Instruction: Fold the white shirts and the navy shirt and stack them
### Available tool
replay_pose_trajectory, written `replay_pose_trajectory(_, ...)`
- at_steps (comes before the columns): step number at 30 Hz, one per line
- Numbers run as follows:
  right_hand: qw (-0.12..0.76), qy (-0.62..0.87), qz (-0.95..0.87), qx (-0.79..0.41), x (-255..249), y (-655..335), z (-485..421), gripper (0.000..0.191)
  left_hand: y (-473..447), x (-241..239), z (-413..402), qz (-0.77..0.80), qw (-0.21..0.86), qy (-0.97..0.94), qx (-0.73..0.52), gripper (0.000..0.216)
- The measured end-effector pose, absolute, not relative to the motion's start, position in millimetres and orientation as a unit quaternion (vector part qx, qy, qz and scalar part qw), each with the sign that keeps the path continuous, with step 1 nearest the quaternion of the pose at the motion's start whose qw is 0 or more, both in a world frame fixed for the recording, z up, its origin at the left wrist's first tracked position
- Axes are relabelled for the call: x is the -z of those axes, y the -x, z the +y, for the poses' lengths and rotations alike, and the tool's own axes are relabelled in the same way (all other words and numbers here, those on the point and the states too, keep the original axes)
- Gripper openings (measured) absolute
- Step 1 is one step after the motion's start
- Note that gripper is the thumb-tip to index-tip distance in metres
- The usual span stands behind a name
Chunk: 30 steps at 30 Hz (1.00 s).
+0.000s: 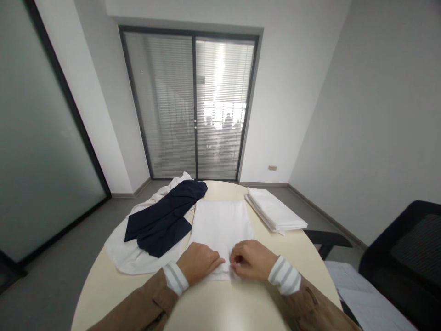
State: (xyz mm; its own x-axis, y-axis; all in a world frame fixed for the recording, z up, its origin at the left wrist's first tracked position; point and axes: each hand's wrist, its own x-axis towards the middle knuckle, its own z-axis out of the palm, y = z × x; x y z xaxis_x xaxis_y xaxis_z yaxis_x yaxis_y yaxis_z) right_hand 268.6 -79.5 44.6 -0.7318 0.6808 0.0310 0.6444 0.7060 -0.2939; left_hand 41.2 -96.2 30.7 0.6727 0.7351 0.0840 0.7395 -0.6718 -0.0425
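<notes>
A white folded cloth (222,220) lies lengthwise in the middle of the round table, its near end under my hands. My left hand (200,262) is closed at the left of that end, thumb pointing right along the fabric. Opposite it, my right hand (253,259) curls in a pinch on the near right part of the same cloth. The fingertips nearly meet over the fabric, and what lies under the left fingers is hidden.
On the left of the table (227,308) a crumpled dark navy garment (161,220) rests on loose white fabric (120,257). A folded white stack (274,209) sits at the back right. A black chair (406,248) and more white cloth (368,294) stand beyond the right edge.
</notes>
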Motion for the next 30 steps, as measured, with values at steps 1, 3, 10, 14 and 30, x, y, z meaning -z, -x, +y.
replay_pose_trajectory(1, 0.069, 0.355, -0.920, -0.149, -45.7, -268.9, -79.2, 0.015, -42.8, -31.7, -96.7, -0.430, 0.034, 0.902, 0.027, 0.036)
replay_pose_trajectory(3, 0.070, 0.347, -0.920, -0.169, -45.4, -267.9, -78.0, 0.016, -45.6, -34.1, -97.5, -0.468, 0.031, 0.883, 0.028, 0.028)
replay_pose_trajectory(10, 0.107, 0.360, -0.891, -0.255, -24.2, -266.8, -69.2, 0.005, -60.7, -33.3, -97.8, -0.446, 0.006, 0.886, 0.125, 0.022)
replay_pose_trajectory(14, 0.158, 0.375, -0.832, -0.377, -17.6, -280.5, -57.4, 0.021, -66.5, -16.3, -98.0, -0.399, -0.019, 0.905, 0.145, 0.052)
replay_pose_trajectory(30, 0.468, 0.536, -0.669, -0.214, 47.7, -332.7, 62.5, 0.051, -50.2, -17.7, -103.0, -0.288, -0.038, 0.953, 0.085, 0.055)
